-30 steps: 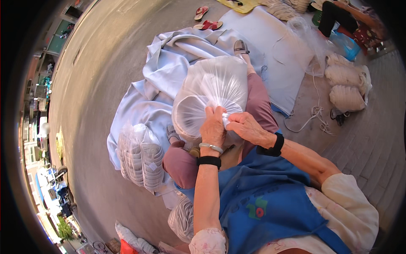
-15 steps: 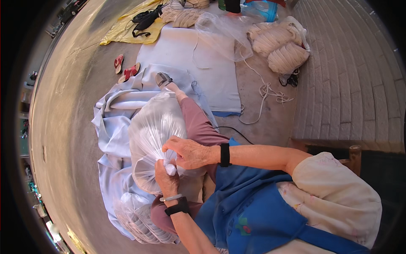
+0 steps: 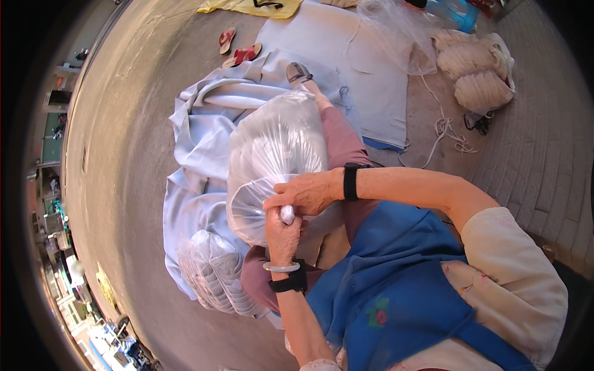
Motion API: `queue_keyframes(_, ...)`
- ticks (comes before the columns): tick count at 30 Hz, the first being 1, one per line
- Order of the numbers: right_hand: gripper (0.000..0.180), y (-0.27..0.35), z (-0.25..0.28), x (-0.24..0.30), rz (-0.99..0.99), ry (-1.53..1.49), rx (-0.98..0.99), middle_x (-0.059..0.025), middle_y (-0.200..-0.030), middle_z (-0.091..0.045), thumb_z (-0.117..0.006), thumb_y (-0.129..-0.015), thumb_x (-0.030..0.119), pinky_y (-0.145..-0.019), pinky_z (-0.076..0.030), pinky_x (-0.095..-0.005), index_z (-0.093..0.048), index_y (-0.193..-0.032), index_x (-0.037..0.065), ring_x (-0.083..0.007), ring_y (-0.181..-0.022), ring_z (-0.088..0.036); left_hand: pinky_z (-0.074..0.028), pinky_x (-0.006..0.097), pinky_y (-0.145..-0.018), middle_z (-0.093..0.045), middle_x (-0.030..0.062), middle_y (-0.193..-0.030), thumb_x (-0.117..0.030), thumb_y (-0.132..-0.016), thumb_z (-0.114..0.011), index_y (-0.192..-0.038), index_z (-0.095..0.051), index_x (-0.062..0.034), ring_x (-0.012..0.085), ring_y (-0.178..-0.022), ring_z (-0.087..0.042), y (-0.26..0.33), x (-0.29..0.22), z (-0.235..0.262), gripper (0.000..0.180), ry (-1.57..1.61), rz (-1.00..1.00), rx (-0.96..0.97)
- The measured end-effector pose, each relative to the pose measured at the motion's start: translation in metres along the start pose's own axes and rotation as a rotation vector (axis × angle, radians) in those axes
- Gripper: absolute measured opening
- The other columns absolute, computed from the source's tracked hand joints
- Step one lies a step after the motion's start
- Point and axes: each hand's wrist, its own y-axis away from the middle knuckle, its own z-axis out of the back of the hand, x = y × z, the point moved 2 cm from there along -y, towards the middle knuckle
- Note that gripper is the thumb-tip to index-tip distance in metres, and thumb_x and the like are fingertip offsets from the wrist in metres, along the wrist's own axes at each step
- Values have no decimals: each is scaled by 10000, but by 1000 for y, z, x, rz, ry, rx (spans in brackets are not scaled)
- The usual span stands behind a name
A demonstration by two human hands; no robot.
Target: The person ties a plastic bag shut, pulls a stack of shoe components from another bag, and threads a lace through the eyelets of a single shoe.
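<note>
Bag neck (image 3: 287, 214) between both hands (image 3: 297, 210)

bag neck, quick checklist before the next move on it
1. Both hands on neck: left hand and right hand grip the twisted neck - ok.
2. Neck twisted tight: white twist shows between the hands - ok.
3. Bag resting on lap, not sliding - ok.
4. Tie or knot done: cannot tell, hands cover it.
5. Cord within reach: the only cord seen lies on the ground past the cloth - not ok.
</note>
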Motion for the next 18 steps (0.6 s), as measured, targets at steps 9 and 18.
queue_keyframes(9,479,-14,-7,-2,-50,86,-47,-147,-931,-516,-669,-684,269,-714,-456,-399,-516,-1088,61,-342,-864,-563,-483,202,-463,-568,100,-1005,-94,-823,-598,-1119,-500,13,120,-600,-595,49,-15,52,329,209,22,-295)
queue_keyframes(18,311,-41,24,-11,-291,3,-416,-191,-653,-591,-630,-669,276,-572,-456,-354,-596,-758,-20,-320,-630,-599,-393,192,-464,-575,35,-833,-113,-828,-596,-960,-575,0,62,-524,-488,161,57,111,175,-69,123,-790)
